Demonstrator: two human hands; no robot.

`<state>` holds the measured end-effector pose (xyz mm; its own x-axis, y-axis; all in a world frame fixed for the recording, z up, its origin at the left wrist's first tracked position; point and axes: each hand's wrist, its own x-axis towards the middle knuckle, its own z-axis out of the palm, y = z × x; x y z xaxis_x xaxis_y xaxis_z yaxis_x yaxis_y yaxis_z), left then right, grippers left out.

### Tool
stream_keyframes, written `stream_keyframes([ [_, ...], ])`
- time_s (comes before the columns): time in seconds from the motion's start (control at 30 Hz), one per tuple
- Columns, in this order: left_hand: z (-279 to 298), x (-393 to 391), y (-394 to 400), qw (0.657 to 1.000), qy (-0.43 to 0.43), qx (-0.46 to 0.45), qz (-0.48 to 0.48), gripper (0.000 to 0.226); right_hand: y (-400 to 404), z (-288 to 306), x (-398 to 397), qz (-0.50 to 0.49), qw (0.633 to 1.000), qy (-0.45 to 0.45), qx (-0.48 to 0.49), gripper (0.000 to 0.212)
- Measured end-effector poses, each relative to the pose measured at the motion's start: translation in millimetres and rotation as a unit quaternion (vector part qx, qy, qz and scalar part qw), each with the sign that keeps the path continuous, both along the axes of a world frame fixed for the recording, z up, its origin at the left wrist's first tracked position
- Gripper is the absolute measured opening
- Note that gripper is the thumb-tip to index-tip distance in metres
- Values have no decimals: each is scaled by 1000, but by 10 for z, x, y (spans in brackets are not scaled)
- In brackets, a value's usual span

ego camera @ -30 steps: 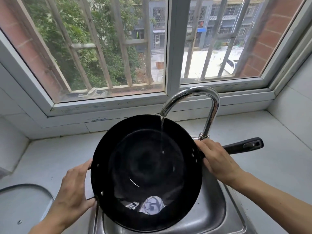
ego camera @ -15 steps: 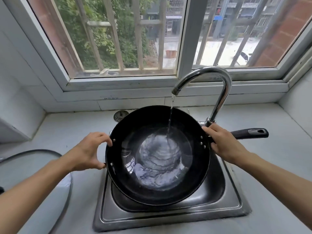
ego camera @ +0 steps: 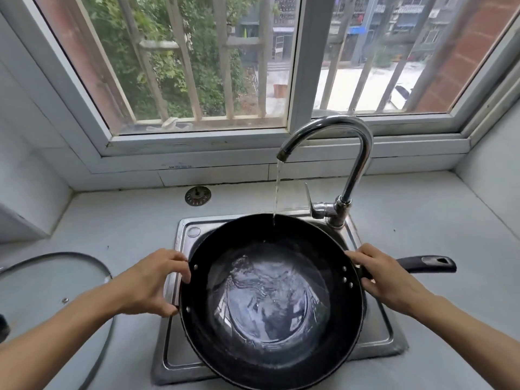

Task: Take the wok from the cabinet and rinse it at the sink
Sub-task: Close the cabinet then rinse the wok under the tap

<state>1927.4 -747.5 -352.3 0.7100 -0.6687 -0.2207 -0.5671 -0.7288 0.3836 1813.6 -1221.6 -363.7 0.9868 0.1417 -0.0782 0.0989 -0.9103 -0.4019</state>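
Note:
A black wok (ego camera: 271, 299) is held over the steel sink (ego camera: 180, 358), with rippling water pooled in its bottom. My left hand (ego camera: 149, 282) grips the wok's left rim, fingers curled over the edge. At the wok's right side my right hand (ego camera: 385, 280) grips the base of the long black handle (ego camera: 427, 264), which points right. The chrome faucet (ego camera: 346, 153) arches over the sink, and a thin stream of water (ego camera: 277, 192) falls from its spout onto the wok's far inner wall.
A glass lid (ego camera: 53, 285) lies on the grey counter at the left. A metal drain strainer (ego camera: 197, 195) rests behind the sink by the wall. The barred window stands behind the faucet. The faucet lever (ego camera: 311, 202) sits close to the wok's far rim.
The wok has come down from a tilt toward me to nearly level and sits lower over the sink. Water has spread across its bottom. Both hands kept their grip.

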Motion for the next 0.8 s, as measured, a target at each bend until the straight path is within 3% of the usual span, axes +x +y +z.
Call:
stream_keyframes([
  [0.33, 1, -86, 2, 999, 32, 24, -14, 37, 7, -124, -29, 20, 1000, 21, 5, 64],
  [0.5, -83, -125, 103, 998, 56, 6, -2, 39, -5, -255, -6, 32, 999, 20, -19, 62],
  [0.8, -200, -274, 191, 998, 25, -54, -12, 39, -88, -313, -29, 59, 998, 15, -10, 63],
])
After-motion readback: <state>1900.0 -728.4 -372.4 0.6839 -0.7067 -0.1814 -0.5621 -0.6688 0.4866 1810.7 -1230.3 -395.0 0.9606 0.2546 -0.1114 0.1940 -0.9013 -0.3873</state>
